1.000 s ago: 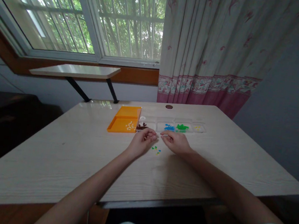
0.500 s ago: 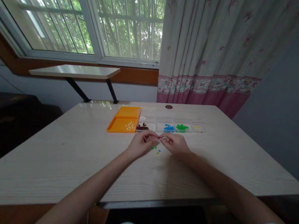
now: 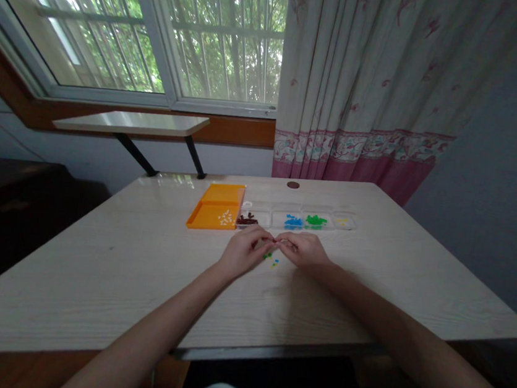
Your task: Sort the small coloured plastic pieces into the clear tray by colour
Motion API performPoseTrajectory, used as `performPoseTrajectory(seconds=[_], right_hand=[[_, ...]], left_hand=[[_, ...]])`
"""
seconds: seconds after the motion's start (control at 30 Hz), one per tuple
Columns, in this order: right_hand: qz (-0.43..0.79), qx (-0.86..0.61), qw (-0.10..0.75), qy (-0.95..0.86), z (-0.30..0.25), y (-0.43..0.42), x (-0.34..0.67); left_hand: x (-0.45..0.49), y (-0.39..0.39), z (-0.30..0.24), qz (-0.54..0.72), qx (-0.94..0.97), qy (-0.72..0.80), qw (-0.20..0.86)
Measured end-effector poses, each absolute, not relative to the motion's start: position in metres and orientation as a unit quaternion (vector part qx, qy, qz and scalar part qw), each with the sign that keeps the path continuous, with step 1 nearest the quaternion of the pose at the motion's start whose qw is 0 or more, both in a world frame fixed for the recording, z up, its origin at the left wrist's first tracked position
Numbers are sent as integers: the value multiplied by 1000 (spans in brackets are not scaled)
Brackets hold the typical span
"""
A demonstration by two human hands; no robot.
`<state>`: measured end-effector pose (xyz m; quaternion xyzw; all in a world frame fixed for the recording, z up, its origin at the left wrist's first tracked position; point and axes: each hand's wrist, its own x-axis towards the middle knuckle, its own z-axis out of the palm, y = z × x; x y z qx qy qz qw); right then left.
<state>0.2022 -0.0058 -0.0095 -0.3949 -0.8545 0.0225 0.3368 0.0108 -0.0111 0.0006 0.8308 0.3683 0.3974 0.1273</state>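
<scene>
My left hand (image 3: pixel 245 250) and my right hand (image 3: pixel 303 249) meet fingertip to fingertip above the middle of the pale wooden table (image 3: pixel 137 273). Both are pinched shut on something too small to make out. Just below the fingertips lie a few loose green, blue and yellow beads (image 3: pixel 272 258). Beyond the hands stands a clear compartment tray (image 3: pixel 325 216) holding brown beads (image 3: pixel 247 219), blue beads (image 3: pixel 293 221), green beads (image 3: pixel 316 220) and a few yellow ones (image 3: pixel 342 220). To its left sits an orange box (image 3: pixel 214 209) with white beads (image 3: pixel 225 217) in it.
A window with a small shelf (image 3: pixel 129 122) under it lies behind the table at the left. A flowered curtain (image 3: pixel 369 82) hangs at the back right. A round cable hole (image 3: pixel 293 185) sits near the table's far edge. Dark furniture (image 3: pixel 9 209) stands at the left.
My two hands have drawn closer together, from a small gap to fingertips touching, and sunk slightly toward the loose beads. Nothing else on the table has moved.
</scene>
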Motion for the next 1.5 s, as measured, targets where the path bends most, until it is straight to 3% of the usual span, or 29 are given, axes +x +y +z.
performPoseTrajectory(seconds=[0.17,0.43,1.5], right_hand=[[47,-414,301,-858,-2,-8,205],[214,-420,126,-873,5,-8,210],[184,-371,124,-902,7,-16,205]], left_hand=[[9,-12,4,405,829,370,107],[-3,-12,17,527,743,407,67],[-4,-13,18,535,737,411,36]])
